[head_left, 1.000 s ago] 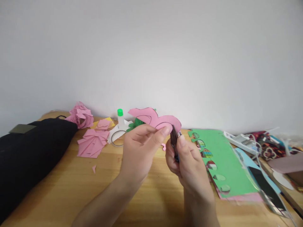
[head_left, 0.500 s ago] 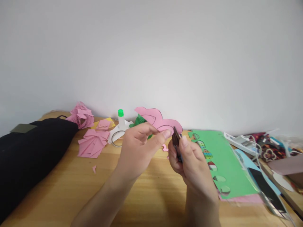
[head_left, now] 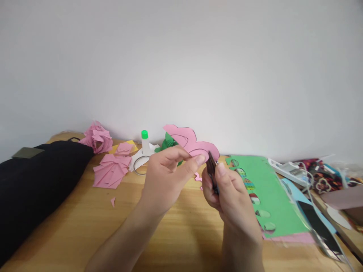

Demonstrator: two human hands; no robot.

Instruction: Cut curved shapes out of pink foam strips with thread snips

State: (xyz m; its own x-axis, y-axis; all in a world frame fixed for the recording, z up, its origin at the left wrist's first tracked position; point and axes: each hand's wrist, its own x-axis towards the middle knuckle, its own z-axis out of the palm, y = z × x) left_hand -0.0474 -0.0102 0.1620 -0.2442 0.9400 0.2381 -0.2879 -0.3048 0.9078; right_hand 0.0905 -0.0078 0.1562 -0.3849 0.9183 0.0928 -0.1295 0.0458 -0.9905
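Observation:
A wavy piece of pink paper (head_left: 188,138) with dark drawn curves is pinched between the thumb and fingers of my left hand (head_left: 167,177), held up above the table. My right hand (head_left: 229,189) is closed around small dark scissors (head_left: 211,168), whose blades point up and meet the lower right part of the paper. The scissors' handles are mostly hidden by my fingers. Beneath the paper, small pink scraps (head_left: 197,176) lie on the wooden table (head_left: 181,234).
Folded pink paper (head_left: 112,172), a pink paper ball (head_left: 98,139), a glue stick (head_left: 145,141) and a ring (head_left: 140,166) lie to the left, beside a black bag (head_left: 36,189). On the right are a green sheet (head_left: 272,192), a power strip (head_left: 289,170) and a phone (head_left: 320,226).
The pink paper's upper left end has shifted slightly up and to the right. Both hands stay nearly in place, with the scissors still at the paper.

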